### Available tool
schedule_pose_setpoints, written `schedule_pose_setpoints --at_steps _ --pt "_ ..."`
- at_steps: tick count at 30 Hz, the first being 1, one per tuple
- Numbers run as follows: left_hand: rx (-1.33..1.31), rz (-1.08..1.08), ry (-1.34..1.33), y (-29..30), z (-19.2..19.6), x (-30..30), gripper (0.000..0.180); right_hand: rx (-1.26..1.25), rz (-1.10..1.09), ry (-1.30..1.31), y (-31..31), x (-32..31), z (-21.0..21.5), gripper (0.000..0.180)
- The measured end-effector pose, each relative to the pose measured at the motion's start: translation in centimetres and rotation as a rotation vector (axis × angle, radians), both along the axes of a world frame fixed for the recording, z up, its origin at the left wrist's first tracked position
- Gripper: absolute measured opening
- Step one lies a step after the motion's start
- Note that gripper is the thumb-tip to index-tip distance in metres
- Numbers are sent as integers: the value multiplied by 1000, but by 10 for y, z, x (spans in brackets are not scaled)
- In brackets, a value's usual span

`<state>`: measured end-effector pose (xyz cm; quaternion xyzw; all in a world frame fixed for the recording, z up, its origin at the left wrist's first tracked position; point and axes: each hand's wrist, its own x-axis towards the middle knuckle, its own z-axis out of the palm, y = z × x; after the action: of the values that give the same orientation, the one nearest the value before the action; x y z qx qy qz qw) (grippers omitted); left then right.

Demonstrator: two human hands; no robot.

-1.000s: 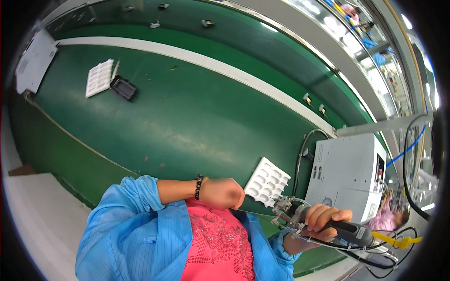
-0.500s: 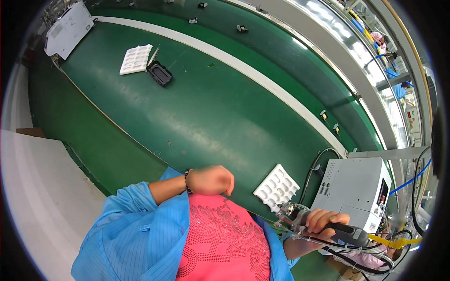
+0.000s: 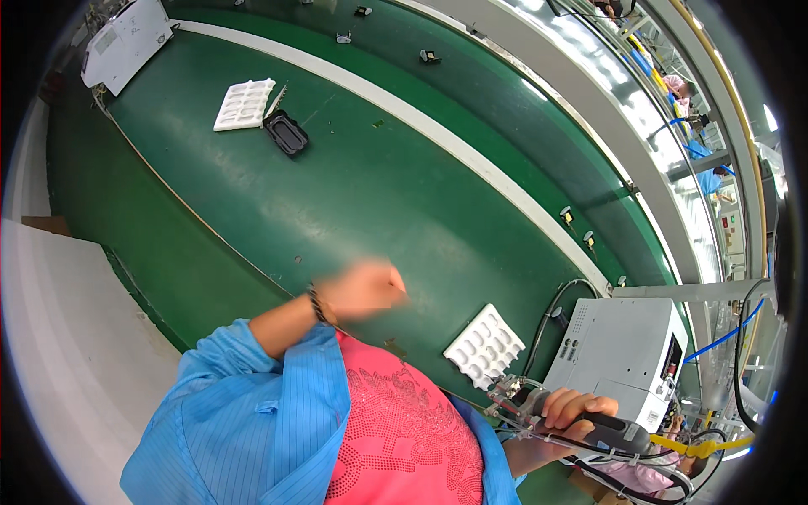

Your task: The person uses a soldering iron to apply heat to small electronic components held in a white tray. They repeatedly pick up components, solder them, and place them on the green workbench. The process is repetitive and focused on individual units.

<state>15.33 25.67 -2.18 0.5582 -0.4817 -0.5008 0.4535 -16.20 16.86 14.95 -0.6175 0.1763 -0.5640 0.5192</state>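
Observation:
My right hand (image 3: 576, 412) is wrapped round a grey and black electric screwdriver (image 3: 619, 433). A clear, wired nose piece (image 3: 512, 396) sits at its front end, and a yellow cable leaves its rear. That nose is close to the near edge of a white moulded tray (image 3: 486, 343) with rows of hollows. In front of my chest, my left hand (image 3: 362, 290) hovers over the green bench (image 3: 396, 227). Its fingers look curled in, but blur smears it and whatever it may hold is hidden.
At the far left lie another white tray (image 3: 244, 105) and a black plastic shell (image 3: 287, 133). A white machine box (image 3: 619, 349) stands at right, with a black hose beside it. Small parts (image 3: 429, 56) are spaced along the green belt (image 3: 497, 109) beyond the white rail (image 3: 404, 101).
My left hand has moved up and away from my chest, further over the bench. My right hand keeps its grip on the screwdriver. The whole view has shifted slightly.

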Motion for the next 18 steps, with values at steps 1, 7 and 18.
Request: schedule_pose_setpoints --at_steps 1,7,18 --pt "-41 270 151 1 -14 20 15 -6 -10 4 -1 0 0 40" --pt "176 1235 -376 8 -27 194 29 3 -36 39 -3 0 -6 40" --pt "240 1046 -390 -5 -46 271 25 27 25 -4 -5 -6 -16 38"
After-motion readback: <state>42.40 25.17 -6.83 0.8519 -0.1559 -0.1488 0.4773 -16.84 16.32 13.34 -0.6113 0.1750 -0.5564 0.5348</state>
